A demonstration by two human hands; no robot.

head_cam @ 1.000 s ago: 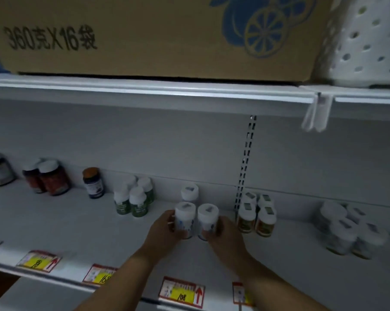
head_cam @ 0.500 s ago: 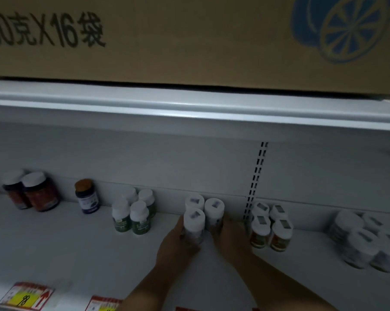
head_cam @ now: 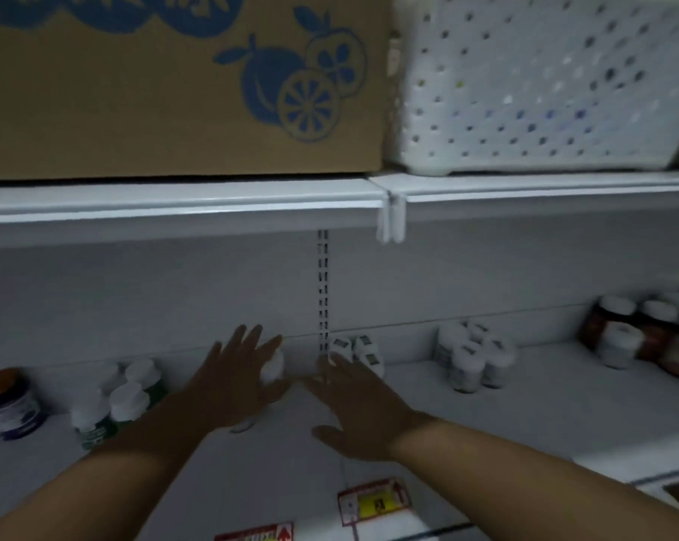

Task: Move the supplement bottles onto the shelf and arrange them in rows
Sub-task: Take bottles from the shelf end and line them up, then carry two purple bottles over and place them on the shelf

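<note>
Both hands reach over the white shelf (head_cam: 525,419) with fingers spread and nothing held. My left hand (head_cam: 234,378) hovers in front of the white-capped bottles (head_cam: 272,369) just placed near the back wall and hides most of them. My right hand (head_cam: 357,408) lies open to their right, its fingertips close to a pair of white-capped bottles with orange labels (head_cam: 355,351) beside the slotted upright. More white-capped bottles with green labels (head_cam: 125,400) stand to the left, and a pale cluster (head_cam: 470,359) stands to the right.
A dark bottle with an orange cap (head_cam: 8,404) stands at far left, red-labelled jars (head_cam: 638,333) at far right. Price tags (head_cam: 373,503) line the shelf's front edge. The shelf above carries a cardboard box (head_cam: 174,83) and a perforated white basket (head_cam: 545,83).
Both hands have let go of the white-capped bottles at the back of the shelf and drawn back with fingers spread. The view has swung to the right.
</note>
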